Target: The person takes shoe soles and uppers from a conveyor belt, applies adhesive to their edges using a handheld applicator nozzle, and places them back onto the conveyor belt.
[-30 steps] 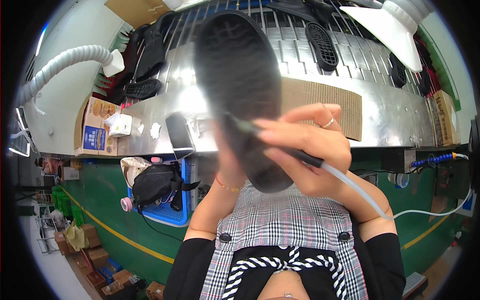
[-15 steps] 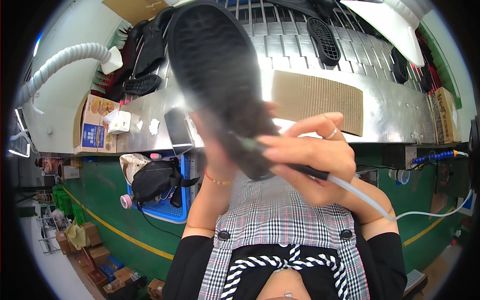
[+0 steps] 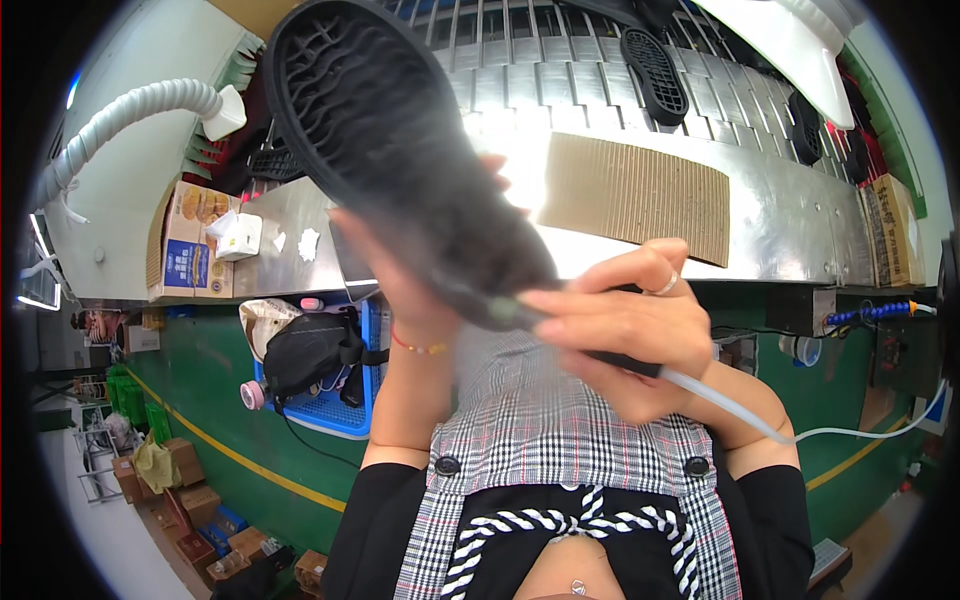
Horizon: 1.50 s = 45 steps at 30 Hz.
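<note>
A black rubber shoe sole (image 3: 380, 130) with a raised rim and wavy ribs is tilted up in front of me, its lower end blurred by motion. My left hand (image 3: 395, 265) is closed round its middle from behind, some fingertips showing past the far edge. My right hand (image 3: 640, 335) is shut on a slim black-handled tool (image 3: 625, 364) with a pale flexible hose (image 3: 730, 408) running from its rear end. The tool's greenish front part (image 3: 503, 308) lies at the lower end of the sole; whether it touches is too blurred to tell.
A corrugated cardboard sheet (image 3: 640, 195) lies on the metal bench. Beyond it, a slatted conveyor (image 3: 580, 85) carries another black sole (image 3: 655, 75). At left are a ribbed white duct (image 3: 130, 115), a tissue pack (image 3: 238, 237) and a carton (image 3: 192, 245). A blue basket (image 3: 330, 415) sits below the bench.
The sole and my left hand have shifted to the left, and the sole leans further that way. My right hand with the tool stays nearly in place, at the sole's lower end.
</note>
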Each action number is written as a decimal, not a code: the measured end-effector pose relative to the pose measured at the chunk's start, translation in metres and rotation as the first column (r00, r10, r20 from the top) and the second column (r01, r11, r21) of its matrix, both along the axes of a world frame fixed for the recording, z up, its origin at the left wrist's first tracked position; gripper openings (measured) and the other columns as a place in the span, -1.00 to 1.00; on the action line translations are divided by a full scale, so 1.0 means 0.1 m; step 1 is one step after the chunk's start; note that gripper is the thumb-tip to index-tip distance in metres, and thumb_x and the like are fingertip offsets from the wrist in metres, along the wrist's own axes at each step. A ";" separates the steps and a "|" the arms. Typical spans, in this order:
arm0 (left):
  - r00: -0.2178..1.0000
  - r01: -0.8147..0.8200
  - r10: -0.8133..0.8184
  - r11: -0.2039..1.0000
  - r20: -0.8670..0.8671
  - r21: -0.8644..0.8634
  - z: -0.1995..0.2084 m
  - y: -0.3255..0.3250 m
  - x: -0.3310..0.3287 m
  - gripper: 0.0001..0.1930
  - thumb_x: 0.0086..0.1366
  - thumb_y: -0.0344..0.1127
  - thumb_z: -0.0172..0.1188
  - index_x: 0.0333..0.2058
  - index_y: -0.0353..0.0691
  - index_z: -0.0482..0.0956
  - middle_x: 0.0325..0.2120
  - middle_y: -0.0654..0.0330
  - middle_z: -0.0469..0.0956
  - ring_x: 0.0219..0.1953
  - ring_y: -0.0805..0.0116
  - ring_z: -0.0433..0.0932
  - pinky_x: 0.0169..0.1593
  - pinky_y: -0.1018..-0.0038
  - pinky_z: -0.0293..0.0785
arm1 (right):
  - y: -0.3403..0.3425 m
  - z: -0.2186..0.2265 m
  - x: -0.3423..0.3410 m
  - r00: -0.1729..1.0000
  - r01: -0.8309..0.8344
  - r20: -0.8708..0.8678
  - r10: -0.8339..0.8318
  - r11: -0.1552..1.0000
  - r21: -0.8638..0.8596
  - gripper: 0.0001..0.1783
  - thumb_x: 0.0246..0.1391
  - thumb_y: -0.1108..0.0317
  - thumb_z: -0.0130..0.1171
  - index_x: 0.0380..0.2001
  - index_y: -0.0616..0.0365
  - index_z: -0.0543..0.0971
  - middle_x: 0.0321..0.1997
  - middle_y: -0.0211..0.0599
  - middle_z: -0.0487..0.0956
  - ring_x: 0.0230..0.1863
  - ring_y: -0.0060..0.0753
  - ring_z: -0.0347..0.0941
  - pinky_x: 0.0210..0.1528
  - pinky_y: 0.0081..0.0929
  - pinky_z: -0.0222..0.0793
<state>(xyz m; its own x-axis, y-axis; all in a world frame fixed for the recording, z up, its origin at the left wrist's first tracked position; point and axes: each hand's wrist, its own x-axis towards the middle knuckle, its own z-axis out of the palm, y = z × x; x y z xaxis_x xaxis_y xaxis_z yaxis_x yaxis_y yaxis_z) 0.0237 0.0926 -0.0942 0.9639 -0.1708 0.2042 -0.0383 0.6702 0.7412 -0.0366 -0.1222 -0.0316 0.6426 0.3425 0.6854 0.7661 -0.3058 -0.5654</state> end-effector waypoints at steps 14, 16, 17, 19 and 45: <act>0.972 0.205 -0.226 0.951 -0.068 -0.230 0.08 0.13 0.05 0.06 0.31 0.60 -0.51 0.36 -0.29 0.19 0.21 -0.24 0.39 0.15 -0.05 0.52 0.13 -0.19 0.54 | -0.27 0.03 0.03 0.925 -0.199 -0.345 0.161 0.977 -0.078 -0.71 -0.18 0.38 0.48 -0.28 -0.06 0.76 -0.13 -0.56 0.76 -0.13 -0.45 0.52 0.11 -0.37 0.00; 0.960 0.240 -0.259 0.956 -0.101 -0.168 0.11 0.13 0.05 0.06 0.32 0.58 -0.51 0.35 -0.33 0.20 0.20 -0.24 0.40 0.13 -0.05 0.53 0.12 -0.18 0.55 | -0.33 0.07 0.08 0.911 -0.231 -0.359 0.203 0.972 -0.035 -0.74 -0.19 0.35 0.45 -0.31 -0.03 0.75 -0.15 -0.47 0.76 -0.13 -0.40 0.50 0.14 -0.36 0.06; 0.962 0.234 -0.242 0.969 -0.124 -0.080 0.13 0.11 0.04 0.06 0.32 0.58 -0.51 0.34 -0.34 0.20 0.19 -0.24 0.41 0.13 -0.04 0.53 0.11 -0.17 0.56 | -0.34 0.08 0.12 0.913 -0.229 -0.353 0.206 0.973 -0.026 -0.76 -0.20 0.33 0.43 -0.34 -0.01 0.75 -0.16 -0.38 0.76 -0.12 -0.37 0.49 0.14 -0.38 0.10; 0.928 0.302 -0.334 0.934 -0.163 -0.191 0.17 0.08 0.02 0.05 0.33 0.57 -0.51 0.34 -0.33 0.20 0.19 -0.24 0.42 0.12 -0.04 0.54 0.10 -0.16 0.57 | -0.35 0.11 0.19 0.921 -0.233 -0.331 0.203 0.971 -0.054 -0.78 -0.23 0.27 0.41 -0.40 0.04 0.76 -0.20 -0.26 0.77 -0.15 -0.32 0.49 0.11 -0.38 0.17; 0.775 0.548 -0.442 0.826 -0.452 0.133 0.49 -0.12 0.02 -0.36 0.57 0.17 -0.28 0.27 -0.26 0.37 -0.02 0.07 0.64 -0.07 0.39 0.66 -0.01 0.45 0.65 | -0.44 0.71 0.53 0.829 -0.559 -0.311 0.465 0.704 -0.439 -0.80 -0.20 0.24 0.14 -0.63 -0.01 0.73 -0.29 -0.35 0.77 -0.22 -0.34 0.54 -0.09 -0.34 0.12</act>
<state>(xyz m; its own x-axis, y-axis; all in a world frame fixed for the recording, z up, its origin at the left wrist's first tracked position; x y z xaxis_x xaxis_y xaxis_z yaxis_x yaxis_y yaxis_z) 0.0253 0.0808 -0.0456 0.7175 -0.6386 -0.2783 0.5709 0.3101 0.7602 0.0166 -0.1665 0.0397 0.3513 0.9081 0.2280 0.7979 -0.1630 -0.5804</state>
